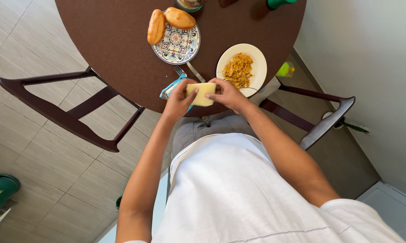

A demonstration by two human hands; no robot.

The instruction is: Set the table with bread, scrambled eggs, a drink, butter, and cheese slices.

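both hands have a closed grip on a pale yellow slice [201,94], the left hand [178,101] pinching its left edge, the right hand [228,94] its right edge, just above the near rim of the round brown table [117,40]. under the left hand lies a blue packet [170,89], with a fork [180,71] and knife [196,72] just beyond. a white plate [257,60] of yellow food sits right of the hands. farther off, two rolls [167,22] rest on a patterned plate [178,47].
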